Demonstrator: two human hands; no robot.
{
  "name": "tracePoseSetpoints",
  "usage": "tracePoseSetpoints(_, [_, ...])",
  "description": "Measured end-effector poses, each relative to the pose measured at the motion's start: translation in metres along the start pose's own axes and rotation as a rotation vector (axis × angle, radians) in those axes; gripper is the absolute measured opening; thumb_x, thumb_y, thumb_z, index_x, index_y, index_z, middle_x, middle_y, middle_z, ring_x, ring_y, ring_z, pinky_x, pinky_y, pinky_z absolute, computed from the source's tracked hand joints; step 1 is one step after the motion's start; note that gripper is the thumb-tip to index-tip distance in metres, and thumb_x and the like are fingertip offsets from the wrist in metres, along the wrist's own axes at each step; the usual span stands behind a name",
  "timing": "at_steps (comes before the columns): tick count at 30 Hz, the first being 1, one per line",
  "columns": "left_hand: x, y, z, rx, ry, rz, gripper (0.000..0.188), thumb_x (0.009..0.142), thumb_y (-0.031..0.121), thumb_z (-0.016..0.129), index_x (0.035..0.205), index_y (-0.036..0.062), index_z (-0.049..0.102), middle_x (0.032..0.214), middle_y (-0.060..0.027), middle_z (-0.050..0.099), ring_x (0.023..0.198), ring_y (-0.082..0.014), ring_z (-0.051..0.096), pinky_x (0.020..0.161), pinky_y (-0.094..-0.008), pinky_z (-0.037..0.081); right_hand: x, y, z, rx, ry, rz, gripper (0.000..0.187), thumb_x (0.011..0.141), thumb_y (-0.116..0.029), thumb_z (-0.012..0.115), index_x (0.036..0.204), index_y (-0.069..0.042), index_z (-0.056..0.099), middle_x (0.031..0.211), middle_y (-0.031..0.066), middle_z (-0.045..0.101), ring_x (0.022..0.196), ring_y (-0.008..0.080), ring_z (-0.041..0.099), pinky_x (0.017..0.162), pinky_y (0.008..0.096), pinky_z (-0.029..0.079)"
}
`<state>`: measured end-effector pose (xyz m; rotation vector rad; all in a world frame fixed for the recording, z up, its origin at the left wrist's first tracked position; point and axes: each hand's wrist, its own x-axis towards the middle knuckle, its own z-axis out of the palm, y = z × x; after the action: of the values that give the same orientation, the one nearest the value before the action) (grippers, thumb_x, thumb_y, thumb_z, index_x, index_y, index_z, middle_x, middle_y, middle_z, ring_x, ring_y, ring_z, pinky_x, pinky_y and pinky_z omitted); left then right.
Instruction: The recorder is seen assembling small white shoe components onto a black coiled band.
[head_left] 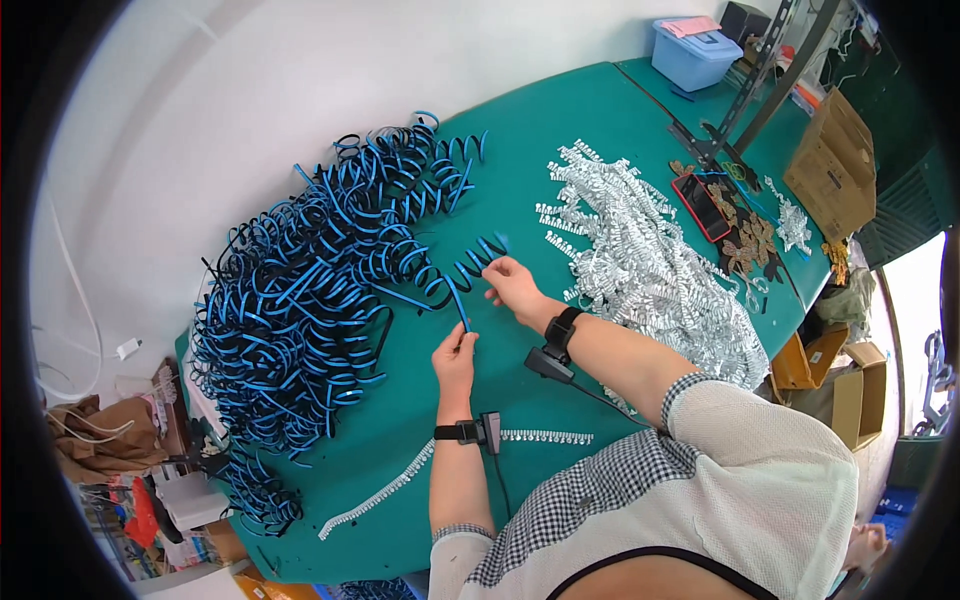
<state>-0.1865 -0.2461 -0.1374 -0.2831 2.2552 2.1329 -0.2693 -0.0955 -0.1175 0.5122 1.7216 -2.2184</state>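
Observation:
My left hand (455, 362) is closed in a pinch on the end of a blue-and-black coiled strip (463, 310). From there the strip runs up into loose spiral turns beside my right hand (517, 291). The fingers of that hand are curled together close to the coil; whether they grip it is hidden. At the coil's upper end the blue is blurred. A large tangled heap of similar blue-and-black coils (290, 300) lies to the left. Below my hands, a white scalloped strip (380, 495) stretches across the green table (520, 110), passing under my left wrist.
At the right is a pile of white scalloped strips (650, 270). Beyond it lie a red-edged phone (702, 208), brown ornaments (752, 245) and scissors (750, 288). A metal post (755, 90), a blue plastic box (695, 58) and a cardboard box (832, 165) stand at the far right.

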Motion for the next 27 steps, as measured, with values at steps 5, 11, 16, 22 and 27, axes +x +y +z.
tracePoseSetpoints(5, [0.005, -0.006, 0.022, 0.219, -0.128, 0.231, 0.025, 0.078, 0.003, 0.06, 0.103, -0.0003, 0.061, 0.079, -0.0064, 0.061, 0.072, -0.0144, 0.055, 0.066, -0.0248, 0.044, -0.008, -0.007, -0.006, -0.078, -0.097, -0.143, 0.025, 0.083, -0.02, 0.058, 0.102, -0.007, 0.047, 0.087, 0.0019, 0.054, 0.071, 0.0096, 0.052, 0.057, 0.0241, 0.041])
tracePoseSetpoints(11, [-0.018, 0.013, 0.044, 0.307, -0.214, 0.295, 0.022, 0.075, 0.004, 0.061, 0.098, 0.0051, 0.064, 0.08, -0.0085, 0.062, 0.076, -0.0211, 0.056, 0.068, -0.0301, 0.045, -0.043, -0.029, -0.035, 0.175, -0.204, -0.057, 0.054, 0.08, -0.025, 0.063, 0.121, 0.001, 0.039, 0.103, 0.0072, 0.054, 0.077, 0.0114, 0.052, 0.061, 0.0258, 0.044])
tracePoseSetpoints(16, [-0.054, 0.007, 0.038, 0.625, -0.254, 0.5, 0.02, 0.076, 0.004, 0.06, 0.095, 0.0096, 0.065, 0.09, -0.0086, 0.063, 0.082, -0.0225, 0.058, 0.072, -0.0329, 0.045, -0.102, -0.047, -0.047, -0.21, -0.371, -0.149, 0.046, 0.076, -0.022, 0.068, 0.111, 0.0, 0.049, 0.105, 0.0077, 0.054, 0.079, 0.0089, 0.055, 0.063, 0.0236, 0.046])
tracePoseSetpoints(22, [-0.078, 0.05, 0.021, -0.27, -0.009, 0.021, 0.027, 0.079, 0.007, 0.06, 0.106, 0.0021, 0.059, 0.105, -0.0133, 0.06, 0.093, -0.024, 0.056, 0.079, -0.0333, 0.044, -0.174, -0.075, -0.062, -0.629, -0.424, -0.646, 0.045, 0.07, -0.025, 0.072, 0.106, -0.005, 0.054, 0.103, 0.0086, 0.055, 0.084, 0.0171, 0.059, 0.067, 0.0285, 0.049])
tracePoseSetpoints(27, [-0.102, 0.153, 0.023, -0.027, 0.081, 0.51, 0.029, 0.078, 0.007, 0.062, 0.106, 0.0011, 0.057, 0.108, -0.0138, 0.057, 0.093, -0.0258, 0.054, 0.079, -0.0331, 0.044, -0.221, -0.092, -0.063, -0.945, -0.366, -1.021, 0.042, 0.063, -0.026, 0.073, 0.098, -0.008, 0.057, 0.103, 0.0113, 0.053, 0.079, 0.0256, 0.057, 0.065, 0.0331, 0.049])
